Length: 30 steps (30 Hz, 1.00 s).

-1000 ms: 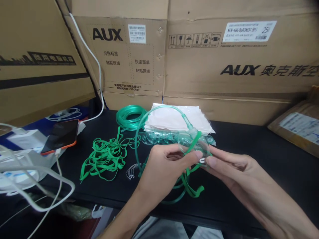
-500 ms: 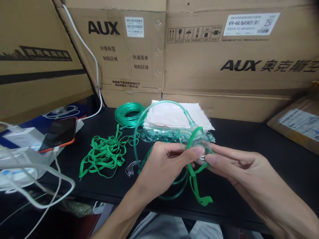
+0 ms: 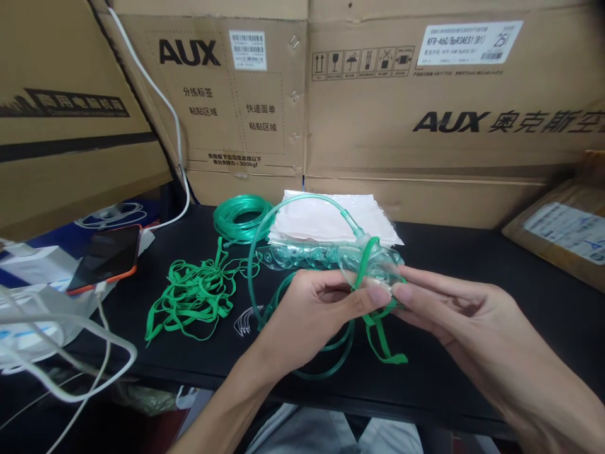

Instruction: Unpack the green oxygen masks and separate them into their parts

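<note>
Both my hands grip a clear oxygen mask (image 3: 350,261) above the front of the black table. My left hand (image 3: 312,315) holds its lower left side, thumb pressed near the rim. From the right, my right hand (image 3: 454,315) pinches the other side, its thumb tip close to the left one. A green elastic strap (image 3: 363,261) crosses the mask and its loose end hangs below my fingers. Green tubing (image 3: 293,200) runs from the mask's top connector, arching left and down behind my left hand. My fingers hide much of the mask's lower part.
Behind lie a row of clear masks (image 3: 302,255), a stack of white sheets (image 3: 326,217) and coiled tubing (image 3: 236,236). To the left are tangled green straps (image 3: 193,296), thin metal strips (image 3: 243,321), a phone (image 3: 106,255) and white cables (image 3: 118,340). Cardboard boxes (image 3: 359,145) wall the back.
My thumbs have drawn closer together over the mask's lower edge. The strap's hanging end has swung up slightly. The view has shifted a little to the right.
</note>
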Tool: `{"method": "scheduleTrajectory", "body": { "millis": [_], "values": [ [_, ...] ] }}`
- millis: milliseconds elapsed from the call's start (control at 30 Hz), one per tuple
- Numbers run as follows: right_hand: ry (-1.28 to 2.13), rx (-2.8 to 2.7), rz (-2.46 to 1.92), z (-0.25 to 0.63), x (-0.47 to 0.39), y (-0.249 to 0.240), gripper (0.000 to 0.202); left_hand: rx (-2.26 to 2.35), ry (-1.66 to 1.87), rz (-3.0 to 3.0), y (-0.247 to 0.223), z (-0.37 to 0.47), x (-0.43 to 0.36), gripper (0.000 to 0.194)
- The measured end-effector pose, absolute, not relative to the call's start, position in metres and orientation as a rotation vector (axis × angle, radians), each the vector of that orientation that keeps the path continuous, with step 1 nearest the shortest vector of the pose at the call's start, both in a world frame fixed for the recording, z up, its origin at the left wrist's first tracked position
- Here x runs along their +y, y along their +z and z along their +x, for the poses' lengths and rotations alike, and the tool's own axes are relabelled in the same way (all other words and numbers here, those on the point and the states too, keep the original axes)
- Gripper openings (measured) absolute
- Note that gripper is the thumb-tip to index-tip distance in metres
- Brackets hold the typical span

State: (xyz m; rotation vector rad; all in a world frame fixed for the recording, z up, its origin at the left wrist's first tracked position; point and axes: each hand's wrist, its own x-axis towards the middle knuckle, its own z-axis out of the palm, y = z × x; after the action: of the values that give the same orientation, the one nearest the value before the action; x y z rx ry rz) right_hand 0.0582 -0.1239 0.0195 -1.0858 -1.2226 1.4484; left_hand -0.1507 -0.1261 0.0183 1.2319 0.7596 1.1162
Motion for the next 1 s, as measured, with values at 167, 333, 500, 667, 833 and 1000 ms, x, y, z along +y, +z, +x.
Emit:
{"method": "scheduleTrajectory", "body": {
  "millis": [167,333,500,667,833,1000],
  "values": [
    [1.422,-1.247,-1.014,0.049,-0.122,0.019,0.041,0.767,1.155,1.206,0.021,-0.150,-0.126,0.022],
    [1.507,-1.313,-0.872,0.043,-0.124,0.023,0.032,0.780,1.205,1.216,0.020,-0.152,-0.123,0.022],
    [1.519,-1.215,-0.865,0.044,-0.125,0.023,0.033,0.714,1.172,1.200,0.016,-0.155,-0.122,0.027],
    [1.649,-1.165,-0.862,0.041,-0.126,0.031,0.043,0.599,1.142,1.202,0.018,-0.158,-0.122,0.032],
    [1.686,-1.170,-0.821,0.039,-0.129,0.036,0.042,0.547,1.087,1.198,0.018,-0.163,-0.123,0.032],
    [1.462,-1.400,-0.869,0.043,-0.127,0.028,0.047,0.590,1.030,1.219,0.017,-0.164,-0.122,0.030]
  ]
}}
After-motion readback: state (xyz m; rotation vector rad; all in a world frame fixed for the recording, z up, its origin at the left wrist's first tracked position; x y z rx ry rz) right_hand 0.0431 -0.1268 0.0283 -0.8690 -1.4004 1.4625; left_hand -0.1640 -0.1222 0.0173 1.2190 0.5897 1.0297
